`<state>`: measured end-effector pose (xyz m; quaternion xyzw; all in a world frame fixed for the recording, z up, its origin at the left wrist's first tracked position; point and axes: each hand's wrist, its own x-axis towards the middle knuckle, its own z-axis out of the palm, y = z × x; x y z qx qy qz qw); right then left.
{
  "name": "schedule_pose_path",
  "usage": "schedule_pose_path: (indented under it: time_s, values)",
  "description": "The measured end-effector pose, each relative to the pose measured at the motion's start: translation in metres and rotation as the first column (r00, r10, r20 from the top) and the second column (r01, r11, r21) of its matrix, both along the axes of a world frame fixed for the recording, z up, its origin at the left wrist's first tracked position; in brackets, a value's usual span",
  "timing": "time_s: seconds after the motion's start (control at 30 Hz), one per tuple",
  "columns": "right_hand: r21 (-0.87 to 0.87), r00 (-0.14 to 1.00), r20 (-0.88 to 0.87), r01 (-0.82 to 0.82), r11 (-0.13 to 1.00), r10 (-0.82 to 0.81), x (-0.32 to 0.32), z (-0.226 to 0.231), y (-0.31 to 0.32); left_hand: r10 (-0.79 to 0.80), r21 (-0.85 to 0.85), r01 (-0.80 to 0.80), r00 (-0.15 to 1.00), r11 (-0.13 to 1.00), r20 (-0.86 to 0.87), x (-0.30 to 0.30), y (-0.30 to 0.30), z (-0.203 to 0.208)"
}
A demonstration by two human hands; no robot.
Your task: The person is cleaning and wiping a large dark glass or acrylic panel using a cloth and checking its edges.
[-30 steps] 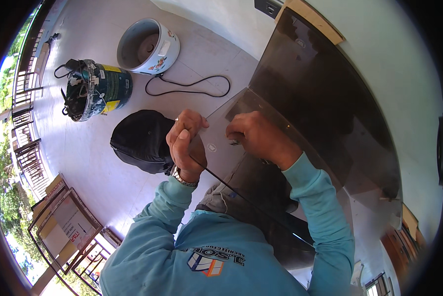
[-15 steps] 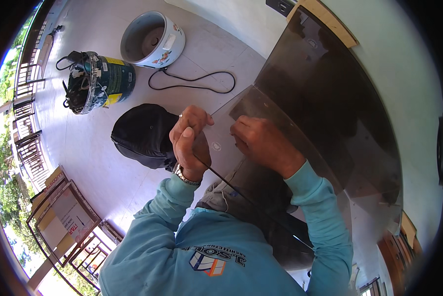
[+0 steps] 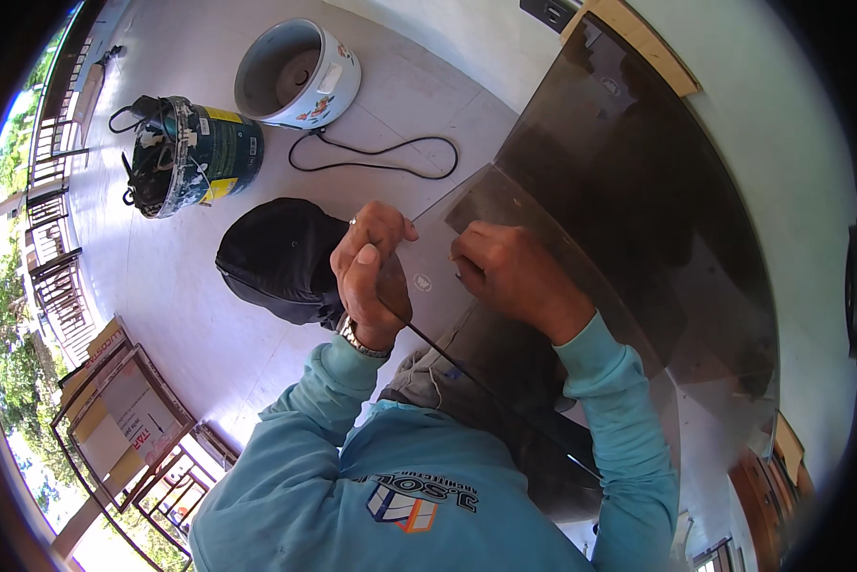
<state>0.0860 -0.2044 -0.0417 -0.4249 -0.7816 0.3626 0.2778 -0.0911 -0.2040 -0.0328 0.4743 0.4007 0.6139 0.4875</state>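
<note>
A transparent glass pane (image 3: 436, 250) with a small pale round mark tilts in front of my lap; its dark lower edge runs diagonally toward my right sleeve. My left hand (image 3: 375, 272), with a ring and a metal-banded watch, grips the pane's left edge, thumb on the near side. Over the pane's upper middle, my right hand (image 3: 512, 272) is closed, fingertips curled together near the glass surface. Whatever those fingertips hold is too small to make out. Beyond them, a large dark tinted glass sheet (image 3: 657, 181) leans by the wall.
A black rounded cloth-like thing (image 3: 280, 262) lies left of my left hand. Farther off stand a dark green bucket (image 3: 223, 153) stuffed with tools and a white flowered pot (image 3: 338, 81) beside a looped black cord (image 3: 390, 170). Framed boards (image 3: 128, 419) lean at lower left. Wood (image 3: 643, 43) borders the tinted sheet.
My right hand has shifted very slightly right across the pane. The left hand keeps its grip, and the whole view has moved only a little.
</note>
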Motion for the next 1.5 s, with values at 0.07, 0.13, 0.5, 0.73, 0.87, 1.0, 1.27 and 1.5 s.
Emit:
schedule_pose_path:
  time_s: [0.07, 0.13, 0.5, 0.73, 0.87, 1.0, 1.27, 1.5]
  values:
    - [-0.005, 0.999, -0.024, 0.037, 0.999, -0.037, -0.003, -0.006, 0.000, -0.003, 0.004, 0.003, 1.000, 1.000, 0.005, -0.001, -0.001, 0.001]
    - [-0.047, 0.997, -0.061, 0.046, 0.998, -0.049, -0.005, -0.009, 0.001, 0.010, -0.006, -0.010, 1.000, 1.000, -0.026, -0.003, -0.001, 0.003]
    - [-0.234, 0.943, 0.024, 0.329, 0.915, -0.333, 0.107, 0.036, -0.052, 0.007, -0.024, -0.009, 0.997, 1.000, -0.079, 0.007, 0.004, 0.007]
    - [-0.108, 0.412, 0.552, 0.897, 0.428, -0.725, 0.261, 0.184, -0.269, -0.068, 0.020, 0.071, 0.991, 0.997, -0.116, 0.006, 0.010, 0.005]
    - [0.065, -0.042, 0.592, 0.998, -0.003, -0.805, 0.263, 0.213, -0.422, -0.106, -0.023, 0.106, 0.994, 0.994, 0.015, -0.001, 0.014, -0.008]
    - [0.170, -0.166, 0.726, 0.984, -0.059, -0.668, 0.251, 0.185, -0.534, -0.190, -0.002, 0.191, 0.980, 0.982, 0.055, -0.017, 0.020, -0.023]
    - [0.272, -0.185, 0.769, 0.961, 0.051, -0.612, 0.262, 0.158, -0.574, -0.152, -0.069, 0.156, 0.986, 0.985, 0.063, -0.036, 0.025, -0.027]
    - [-0.430, 0.572, 0.420, 0.809, 0.401, -0.704, 0.260, 0.116, -0.358, -0.252, -0.058, 0.262, 0.958, 0.963, 0.137, -0.056, 0.033, -0.042]
